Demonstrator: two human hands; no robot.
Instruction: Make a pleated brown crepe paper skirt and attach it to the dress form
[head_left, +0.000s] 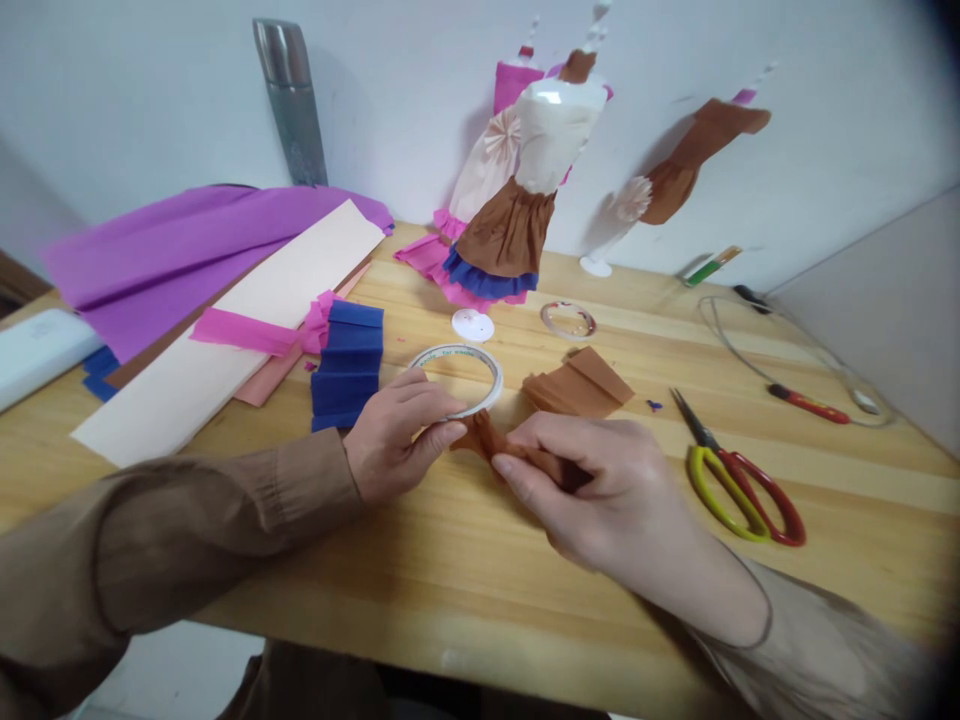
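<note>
Right end of brown crepe strip (484, 437) vanished inside right hand (611, 480), its curled fingers mostly hidden. Left hand (401, 430) covered part of tape roll (496, 383); printed lettering too small to read. Purple crepe paper (180, 245), near back left corner of worktop (390, 580), hid base of flask (291, 105). Picture's edge cut white box (45, 350). Front dress form (559, 130) partly blocked pink-and-cream one (480, 178).

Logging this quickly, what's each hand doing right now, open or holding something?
Left hand: closed, holding the tape roll.
Right hand: closed, pinching the gathered brown paper.
</note>
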